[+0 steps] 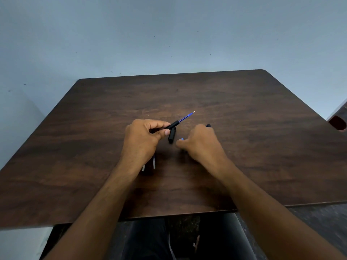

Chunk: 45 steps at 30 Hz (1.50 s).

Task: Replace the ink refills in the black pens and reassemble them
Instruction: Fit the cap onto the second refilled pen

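My left hand [142, 137] grips a black pen barrel [171, 126] above the middle of the dark wooden table [93, 139]. A blue ink refill [186, 116] sticks out of the barrel's end and points up to the right. Just below the barrel a short black pen piece [172, 135] lies on the table. My right hand [199, 143] is lowered onto the table to the right, fingers curled over small parts; a blue bit [181, 139] and a dark tip [208, 125] peek out around it. What it holds is hidden.
Two clear tubes [154, 163], likely refills, lie on the table under my left wrist. A dark reddish object [338, 122] stands off the table's right edge. A pale wall rises behind the far edge. My legs are below the near edge.
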Available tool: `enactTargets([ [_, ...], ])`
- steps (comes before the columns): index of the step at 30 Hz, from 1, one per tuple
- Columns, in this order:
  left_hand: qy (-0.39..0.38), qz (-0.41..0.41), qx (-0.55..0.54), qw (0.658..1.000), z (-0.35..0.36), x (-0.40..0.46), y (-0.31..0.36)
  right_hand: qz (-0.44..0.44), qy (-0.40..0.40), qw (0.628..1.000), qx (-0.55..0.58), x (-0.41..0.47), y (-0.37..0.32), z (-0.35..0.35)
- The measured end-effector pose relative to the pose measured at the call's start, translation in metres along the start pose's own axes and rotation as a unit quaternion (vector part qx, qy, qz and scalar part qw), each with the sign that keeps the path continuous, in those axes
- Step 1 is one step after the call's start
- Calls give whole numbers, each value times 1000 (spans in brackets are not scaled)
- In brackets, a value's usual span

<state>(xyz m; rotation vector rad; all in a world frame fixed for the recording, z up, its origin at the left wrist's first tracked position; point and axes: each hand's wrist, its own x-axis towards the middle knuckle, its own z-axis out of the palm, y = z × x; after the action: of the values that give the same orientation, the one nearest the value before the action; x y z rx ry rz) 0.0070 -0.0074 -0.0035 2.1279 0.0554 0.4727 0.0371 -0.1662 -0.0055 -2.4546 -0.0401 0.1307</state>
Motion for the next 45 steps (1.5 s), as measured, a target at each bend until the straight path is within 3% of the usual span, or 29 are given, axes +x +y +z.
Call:
enactTargets([
  [2, -3, -7, -1, 1000, -1, 0, 0, 44, -50, 986, 154, 3, 9, -10],
  [7, -9, -11, -7, 1000, 2, -1, 1, 46, -42, 900, 431, 3, 27, -34],
  [12, -11, -9, -5, 1000, 3, -3, 1, 33, 4, 836, 548, 5, 32, -51],
  [17, -12, -6, -4, 1000, 1, -4, 2, 11, 53, 797, 601, 4, 34, -54],
  [38, -25, -36, 14, 999, 2, -3, 10, -2, 15, 820, 572, 2, 26, -48],
  [45, -25, -47, 9, 999, 1, -3, 12, -2, 40, 814, 579, 0, 26, -58],
])
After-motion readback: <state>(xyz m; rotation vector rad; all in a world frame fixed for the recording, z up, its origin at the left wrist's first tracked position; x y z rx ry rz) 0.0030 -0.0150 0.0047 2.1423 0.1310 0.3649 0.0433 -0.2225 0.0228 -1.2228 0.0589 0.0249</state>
